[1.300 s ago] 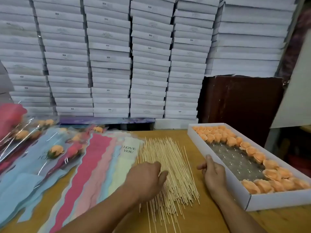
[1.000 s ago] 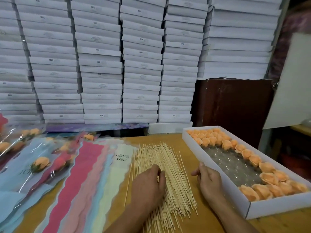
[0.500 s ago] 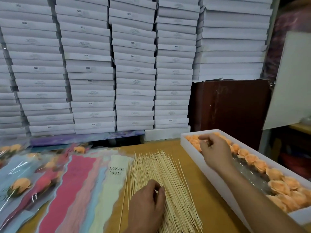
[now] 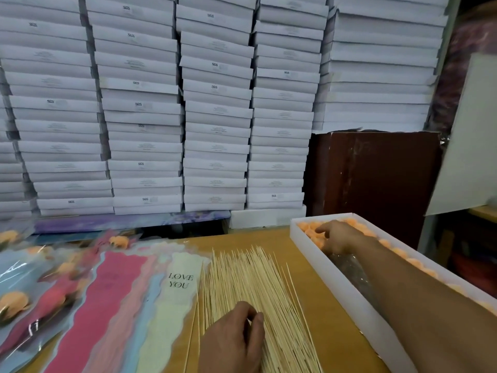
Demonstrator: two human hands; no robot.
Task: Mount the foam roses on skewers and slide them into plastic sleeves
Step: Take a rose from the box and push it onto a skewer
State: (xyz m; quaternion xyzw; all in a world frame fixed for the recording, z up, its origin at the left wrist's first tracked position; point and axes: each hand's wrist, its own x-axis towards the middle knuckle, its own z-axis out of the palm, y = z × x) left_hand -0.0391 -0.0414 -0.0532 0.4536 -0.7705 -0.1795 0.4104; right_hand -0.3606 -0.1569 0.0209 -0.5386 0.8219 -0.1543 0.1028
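Brown wooden tabletop. White shallow cardboard tray at 3 o'clock holds peach foam roses; right hand reaches among them, its hold unclear. Fanned bamboo skewers run 6 to 12 o'clock; left hand, nearer, pinches at them, fingers curled. Pastel plastic sleeves lie at 9 o'clock.

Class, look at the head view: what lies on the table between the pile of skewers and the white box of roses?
Only bare table; skewers and white box lie apart in the head view.
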